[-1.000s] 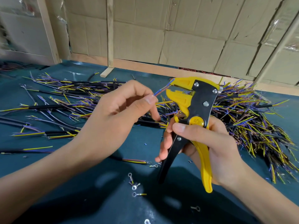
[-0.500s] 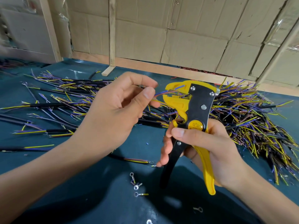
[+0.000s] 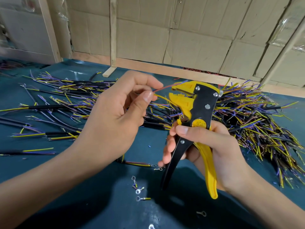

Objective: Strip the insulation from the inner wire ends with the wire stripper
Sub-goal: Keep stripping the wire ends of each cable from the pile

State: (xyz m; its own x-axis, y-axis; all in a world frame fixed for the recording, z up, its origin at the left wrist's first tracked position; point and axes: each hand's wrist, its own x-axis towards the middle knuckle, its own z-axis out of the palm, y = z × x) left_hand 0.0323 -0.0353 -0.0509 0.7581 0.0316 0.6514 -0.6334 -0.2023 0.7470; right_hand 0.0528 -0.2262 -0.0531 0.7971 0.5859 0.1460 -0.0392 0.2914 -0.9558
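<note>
Over the teal table (image 3: 49, 204), right hand (image 3: 214, 154) grips the wire stripper (image 3: 200, 113) by its handles, head up, handles spread, yellow jaws parted. Left hand (image 3: 115, 116) pinches the inner wires (image 3: 162, 88) between thumb and forefinger — a brown one runs up into the upper jaw, a yellow one touches the lower jaw; blue end looks tucked behind, hard to tell. Cable pile (image 3: 247, 118) behind — loose ring terminals (image 3: 137, 190) near the front edge.
</note>
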